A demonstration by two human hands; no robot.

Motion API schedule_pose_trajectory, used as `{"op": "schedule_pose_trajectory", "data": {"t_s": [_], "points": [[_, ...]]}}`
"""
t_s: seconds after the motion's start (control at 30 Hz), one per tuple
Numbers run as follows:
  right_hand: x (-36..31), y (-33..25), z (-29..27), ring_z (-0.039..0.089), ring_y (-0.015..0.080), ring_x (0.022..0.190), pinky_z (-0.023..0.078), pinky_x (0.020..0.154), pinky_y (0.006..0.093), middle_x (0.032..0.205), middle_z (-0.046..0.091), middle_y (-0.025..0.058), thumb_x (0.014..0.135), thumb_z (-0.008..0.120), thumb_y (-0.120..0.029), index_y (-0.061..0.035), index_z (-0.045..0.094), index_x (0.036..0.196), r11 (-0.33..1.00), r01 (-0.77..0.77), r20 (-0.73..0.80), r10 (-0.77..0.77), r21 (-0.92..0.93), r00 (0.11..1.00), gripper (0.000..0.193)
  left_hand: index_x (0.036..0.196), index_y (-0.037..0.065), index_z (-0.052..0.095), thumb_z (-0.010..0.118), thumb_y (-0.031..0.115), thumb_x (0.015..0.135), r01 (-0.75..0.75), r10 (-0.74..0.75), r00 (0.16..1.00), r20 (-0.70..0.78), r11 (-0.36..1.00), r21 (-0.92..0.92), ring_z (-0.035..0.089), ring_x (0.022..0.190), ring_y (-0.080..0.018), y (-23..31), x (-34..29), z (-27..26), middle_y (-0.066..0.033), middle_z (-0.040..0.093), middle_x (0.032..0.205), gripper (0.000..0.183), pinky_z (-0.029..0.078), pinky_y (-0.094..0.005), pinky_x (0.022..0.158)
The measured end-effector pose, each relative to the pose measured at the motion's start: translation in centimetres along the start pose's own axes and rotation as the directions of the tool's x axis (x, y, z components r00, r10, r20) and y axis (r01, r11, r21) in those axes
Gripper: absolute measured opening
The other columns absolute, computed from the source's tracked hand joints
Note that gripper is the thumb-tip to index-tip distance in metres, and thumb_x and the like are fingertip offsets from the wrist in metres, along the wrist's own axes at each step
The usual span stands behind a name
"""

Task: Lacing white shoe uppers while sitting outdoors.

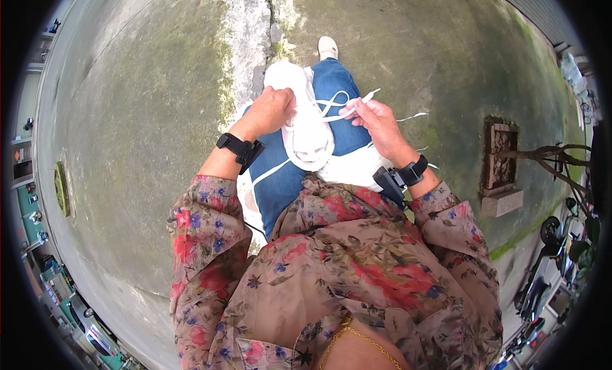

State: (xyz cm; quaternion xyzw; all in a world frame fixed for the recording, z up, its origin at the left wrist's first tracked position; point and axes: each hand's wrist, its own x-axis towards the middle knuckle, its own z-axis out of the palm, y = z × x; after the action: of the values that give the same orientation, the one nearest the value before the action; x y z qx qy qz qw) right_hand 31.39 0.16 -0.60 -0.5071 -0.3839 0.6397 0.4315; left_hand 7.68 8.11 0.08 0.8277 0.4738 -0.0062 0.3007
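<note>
A white shoe (310,137) rests across my lap on blue jeans (270,195), its toe and heel lying along my line of sight. My left hand (271,108) is closed on the shoe's left side, the fingertips partly hidden against it. Out to the right, my right hand (373,118) pinches a white shoelace (335,117) near its tip. The lace runs back to the shoe, with a loose loop above it. Another white item (357,167) lies under my right wrist; its kind is unclear. Further lace ends stick out to the right.
My foot in a light shoe (327,48) stands on mossy concrete ground (153,115), which a pale cracked strip (245,32) crosses. On the right are a brick-edged planter (502,156) with a bare tree (548,154) and parked motorbikes (542,261). A car (92,325) stands at lower left.
</note>
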Motion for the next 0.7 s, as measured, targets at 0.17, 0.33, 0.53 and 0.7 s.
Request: {"op": "schedule_pose_trajectory", "data": {"t_s": [0.17,0.33,0.53,0.7], "points": [[0.2,0.3,-0.4,0.055,0.009,0.084,0.042,0.072,0.0231,0.093,0.063,0.0062,0.093,0.046,-0.032,-0.0035,0.059,0.095,0.999,-0.022,0.042,0.021,0.024,0.999,0.032,0.085,0.001,0.059,0.062,0.013,0.075,-0.059,0.051,0.996,0.073,0.992,0.109,0.052,0.09,-0.0323,0.3,0.8,0.0,-0.0138,0.06,0.087,0.016,0.045,-0.0399,0.077],[-0.1,1.3,-1.4,0.056,0.0107,0.083,0.042,0.072,0.0234,0.093,0.063,0.0074,0.092,0.047,-0.033,-0.0036,0.059,0.094,0.992,-0.043,0.008,0.042,0.122,0.999,0.032,0.086,0.002,0.059,0.061,0.011,0.077,-0.055,0.057,0.997,-0.057,0.998,0.041,0.055,0.081,-0.0257,0.1,0.4,0.1,-0.0111,0.06,0.078,0.013,0.046,-0.0348,0.072],[-1.8,0.6,-10.4,0.057,0.015,0.078,0.048,0.071,0.0297,0.081,0.06,0.0062,0.09,0.052,-0.024,-0.0069,0.055,0.087,0.701,0.256,-0.406,0.053,0.666,0.912,0.018,0.093,0.002,0.056,0.052,0.007,0.087,0.128,-0.201,0.979,0.029,0.503,-0.855,0.049,0.069,-0.0067,-1.2,-1.7,-1.1,0.0023,0.056,0.078,0.009,0.041,-0.0213,0.068],[-4.6,0.9,-18.3,0.051,0.0162,0.078,0.043,0.076,0.033,0.077,0.054,0.0021,0.089,0.052,-0.025,-0.0091,0.054,0.084,0.635,0.432,-0.469,-0.122,0.641,0.875,0.017,0.1,-0.001,0.056,0.053,0.007,0.084,0.169,-0.266,0.964,-0.01,0.64,-0.749,0.053,0.073,-0.0094,-1.1,-2.7,1.6,-0.0026,0.058,0.079,0.018,0.042,-0.023,0.071]]}}
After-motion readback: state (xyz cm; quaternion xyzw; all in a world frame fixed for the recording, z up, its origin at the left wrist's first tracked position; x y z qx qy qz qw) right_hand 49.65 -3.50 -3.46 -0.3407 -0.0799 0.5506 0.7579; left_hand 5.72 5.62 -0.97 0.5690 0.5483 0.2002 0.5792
